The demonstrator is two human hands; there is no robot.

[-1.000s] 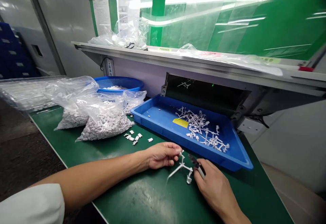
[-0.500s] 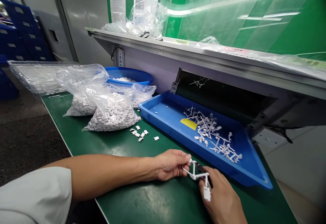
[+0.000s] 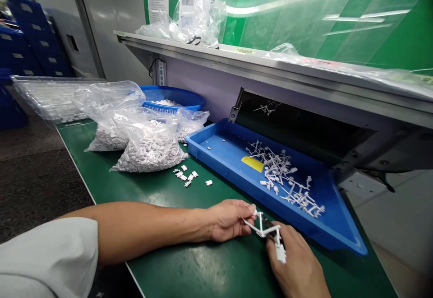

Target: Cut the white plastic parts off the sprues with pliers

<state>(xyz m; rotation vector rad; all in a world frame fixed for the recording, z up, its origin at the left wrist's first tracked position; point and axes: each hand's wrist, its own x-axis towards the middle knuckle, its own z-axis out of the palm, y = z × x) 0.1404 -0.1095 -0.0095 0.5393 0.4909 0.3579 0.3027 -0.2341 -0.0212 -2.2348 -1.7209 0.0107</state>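
Note:
My left hand (image 3: 232,220) is closed, its thumb and fingers pinching one end of a white plastic sprue (image 3: 261,232). A flat white tab (image 3: 280,253) hangs at the sprue's other end, in front of my right hand (image 3: 297,259). That hand is wrapped round dark nippers (image 3: 268,226), seen only in part behind the sprue; their jaws are hard to make out. Several loose white plastic pieces (image 3: 183,177) lie on the green table (image 3: 189,271) beyond my left forearm.
Right of the loose pieces, a blue tray (image 3: 223,167) holds a tangle of white sprues (image 3: 277,167) and a yellow label. Clear bags of white parts (image 3: 150,153) stand at the left, before a blue basket (image 3: 199,104). A metal shelf (image 3: 270,70) overhangs the table's back.
The tab end of the sprue has shifted slightly right and turned a little. Both hands keep their grips, and the whole view has moved slightly.

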